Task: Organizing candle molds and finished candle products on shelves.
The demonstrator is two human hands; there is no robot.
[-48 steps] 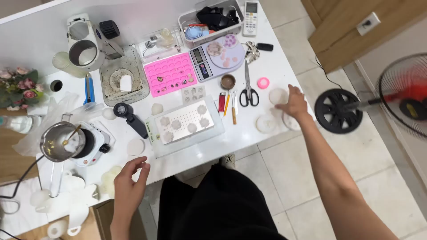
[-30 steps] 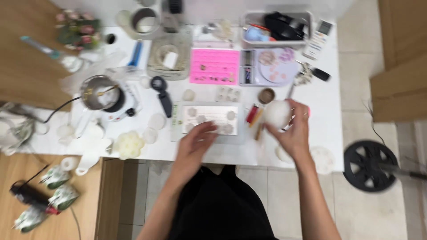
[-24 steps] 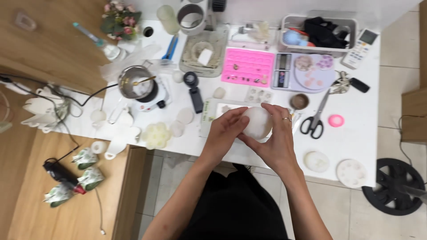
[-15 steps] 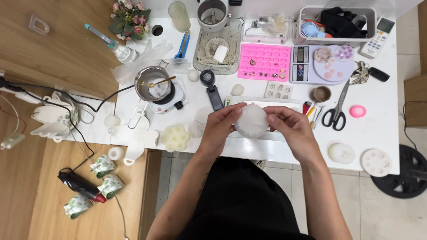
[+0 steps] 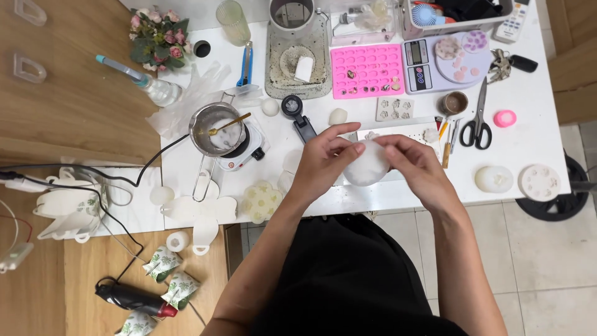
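Note:
My left hand (image 5: 322, 160) and my right hand (image 5: 415, 165) both hold a round white silicone mould (image 5: 367, 163) over the front edge of the white table (image 5: 547, 146). Fingers of each hand pinch its rim from either side. Under and behind the hands lies a white rectangular tray (image 5: 398, 130), mostly hidden. Two more round white moulds (image 5: 494, 178) (image 5: 539, 182) lie to the right on the table.
Black scissors (image 5: 478, 118), a pink mould sheet (image 5: 367, 70), a kitchen scale (image 5: 435, 59), a metal pot on a small hotplate (image 5: 219, 129), a flower-shaped white piece (image 5: 262, 200), a hot glue gun (image 5: 134, 300) on the wooden floor at left, cables trailing off the table.
My right hand picked the round white mould from the table's right side and brought it in front of me; my left hand joined it. The view shifted right and closer.

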